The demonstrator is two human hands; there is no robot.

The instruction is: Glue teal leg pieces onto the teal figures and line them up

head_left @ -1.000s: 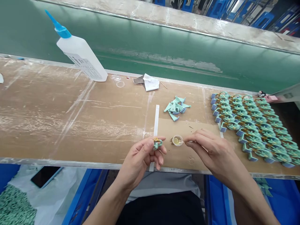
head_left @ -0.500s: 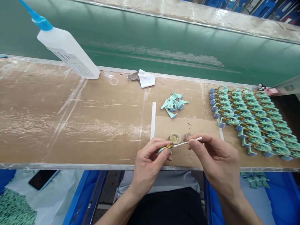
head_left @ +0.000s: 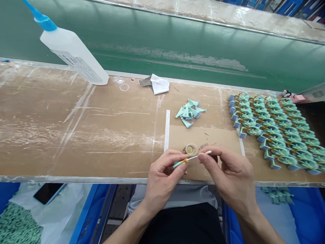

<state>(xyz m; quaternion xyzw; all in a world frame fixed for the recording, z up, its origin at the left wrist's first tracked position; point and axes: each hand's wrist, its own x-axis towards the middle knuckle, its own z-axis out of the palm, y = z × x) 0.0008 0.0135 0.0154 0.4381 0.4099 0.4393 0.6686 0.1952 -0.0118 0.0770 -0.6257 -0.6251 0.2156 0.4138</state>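
Observation:
Between thumb and fingers, my left hand pinches a small teal-and-yellow plastic piece, partly covered by the fingers. My right hand grips a white cotton swab by its middle. One end of the swab meets the yellow end of the piece; whether it goes inside I cannot tell. Just behind the hands stands a small clear cup with yellowish liquid. A brownish lump shows partly behind my right fingers. Farther back lies a pile of teal fan-shaped pieces with purplish edges.
Rows of assembled teal pieces fill the right side. A white bottle with a blue nozzle stands at the back left, near a white cloth. Below the table edge are blue bins; a phone lies over the left one.
My right hand has moved left with the cotton swab, bringing its tip to the yellow end of the piece. My left hand has turned the piece slightly towards the swab.

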